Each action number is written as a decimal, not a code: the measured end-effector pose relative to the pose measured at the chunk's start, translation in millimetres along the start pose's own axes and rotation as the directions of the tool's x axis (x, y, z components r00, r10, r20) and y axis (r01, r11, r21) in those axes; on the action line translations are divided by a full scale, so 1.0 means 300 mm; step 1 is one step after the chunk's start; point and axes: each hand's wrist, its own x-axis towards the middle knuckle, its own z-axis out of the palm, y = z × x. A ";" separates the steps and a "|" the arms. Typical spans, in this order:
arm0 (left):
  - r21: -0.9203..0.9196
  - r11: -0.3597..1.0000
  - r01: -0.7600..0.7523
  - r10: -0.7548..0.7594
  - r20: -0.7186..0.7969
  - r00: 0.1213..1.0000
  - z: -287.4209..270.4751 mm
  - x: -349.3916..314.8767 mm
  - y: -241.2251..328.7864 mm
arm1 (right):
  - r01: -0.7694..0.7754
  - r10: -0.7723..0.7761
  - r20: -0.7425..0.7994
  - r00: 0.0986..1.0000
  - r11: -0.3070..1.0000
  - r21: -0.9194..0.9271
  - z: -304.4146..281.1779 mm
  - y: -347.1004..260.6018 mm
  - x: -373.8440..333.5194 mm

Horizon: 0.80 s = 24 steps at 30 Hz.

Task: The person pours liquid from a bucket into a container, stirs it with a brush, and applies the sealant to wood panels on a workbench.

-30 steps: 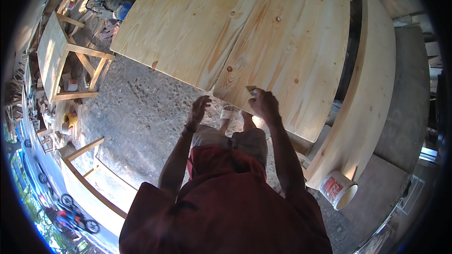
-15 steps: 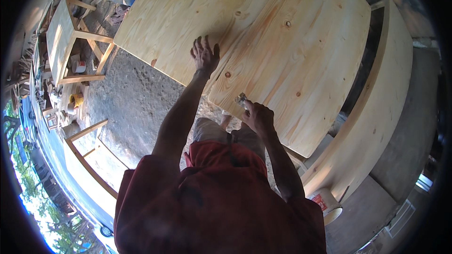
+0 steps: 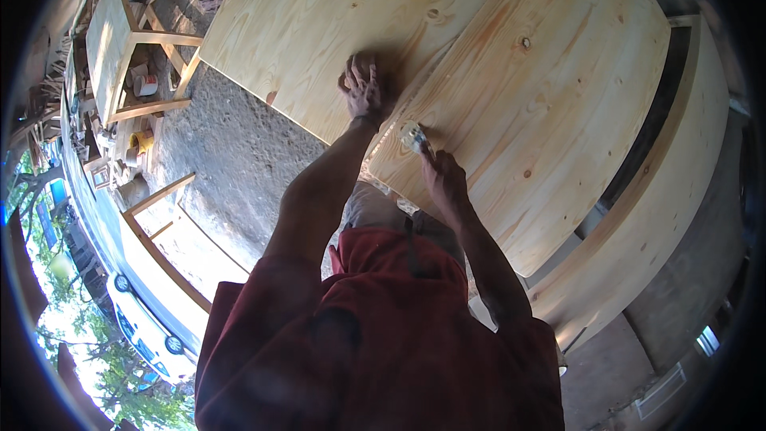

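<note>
Two pale wooden panels, a left one [image 3: 319,56] and a right one [image 3: 511,112], lie side by side with a narrow seam between them. My left hand [image 3: 364,89] rests on the left panel near the seam, fingers apart and slightly bent, holding nothing. My right hand [image 3: 445,179] is closed round a short tool with a pale, glinting head [image 3: 412,136]; it looks like a small brush, but its exact kind is not clear. That head is at the near corner of the right panel, beside the seam. The tool's grip is mostly hidden in my fingers.
A long wooden board [image 3: 646,215] on edge runs along the right, with a dark gap between it and the panel. Wooden frames [image 3: 155,108] stand at the left on rough ground [image 3: 239,136], with buckets [image 3: 145,84] among them. A white car [image 3: 144,327] is outside.
My left hand has shifted right and nearer the seam, its fingers more bent. The tool in my right hand has moved forward onto the right panel's corner. The view has tilted slightly.
</note>
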 end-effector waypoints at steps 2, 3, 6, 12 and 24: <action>0.010 1.000 -0.011 0.011 -0.012 1.000 0.010 0.004 -0.013 | -0.063 0.054 0.113 0.992 0.995 0.079 -0.014 -0.019 0.001; 0.011 1.000 -0.017 0.017 -0.017 1.000 0.013 0.005 -0.014 | -0.099 0.079 0.171 0.982 0.989 0.112 -0.041 -0.034 0.012; -0.054 0.998 0.019 -0.017 0.044 0.999 -0.039 0.016 0.020 | -0.183 0.153 0.169 0.974 0.966 0.182 -0.097 -0.048 0.131; -0.002 0.998 0.061 -0.060 0.076 0.995 -0.040 0.018 0.022 | -0.204 0.184 0.395 0.900 0.979 0.011 -0.096 -0.059 0.121; -0.009 0.999 0.042 -0.042 0.087 0.995 -0.029 0.011 0.007 | -0.466 0.394 0.279 0.876 0.841 0.274 -0.114 0.134 0.326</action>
